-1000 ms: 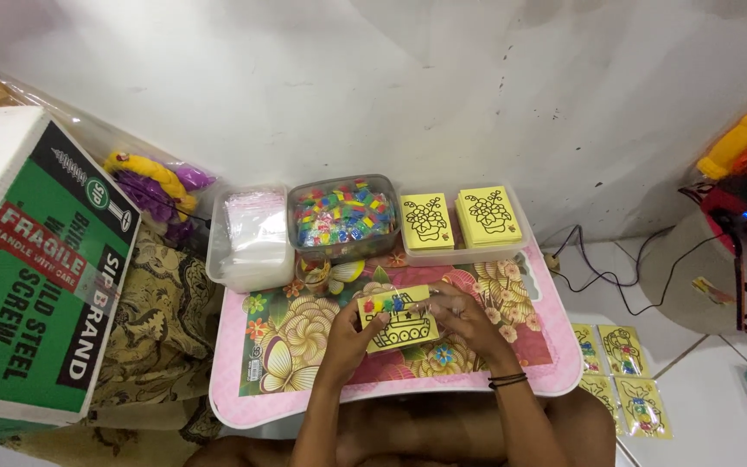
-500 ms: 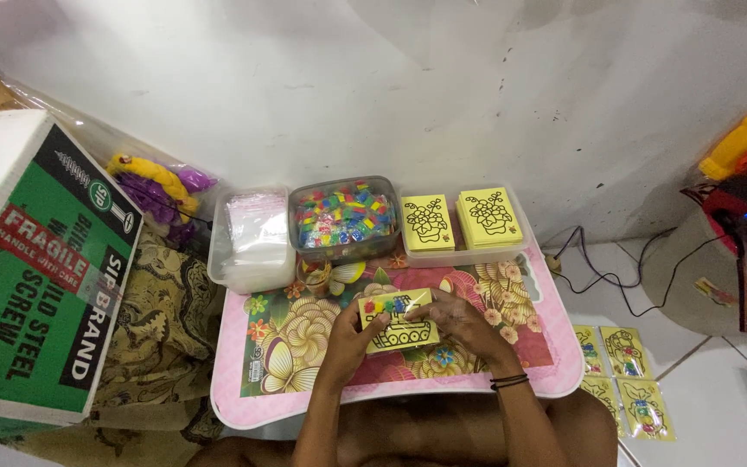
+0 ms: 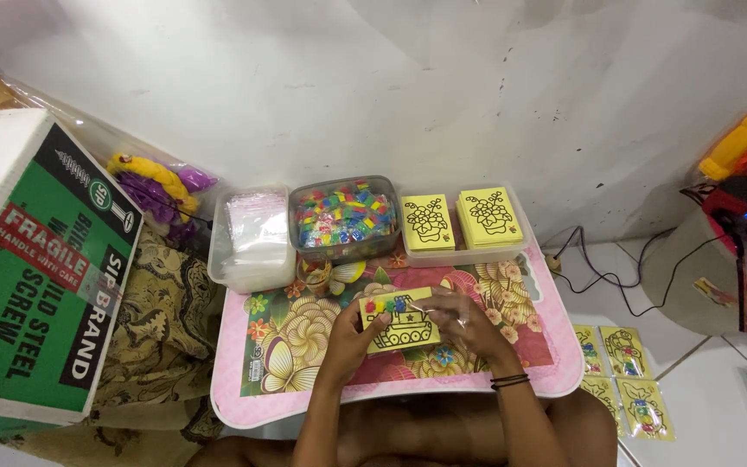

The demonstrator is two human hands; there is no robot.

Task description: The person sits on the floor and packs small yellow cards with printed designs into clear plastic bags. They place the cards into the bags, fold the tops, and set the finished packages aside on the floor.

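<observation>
Just in front of the clear plastic tub of coloured pieces [image 3: 344, 216], on the floral tabletop [image 3: 512, 311], the left hand [image 3: 349, 333] pinches the yellow tank-picture card [image 3: 400, 321] while the right hand [image 3: 467, 322] pinches its edge; best kept flat and steady.

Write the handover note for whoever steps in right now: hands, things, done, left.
Left hand holds the left edge of the yellow card, flat on the pink table.
Right hand pinches a thin stick at the card's top right.
Coloured dots line the card's top edge; its tank drawing is uncoloured.
Tub of coloured bits and stacks of yellow cards sit behind.
</observation>
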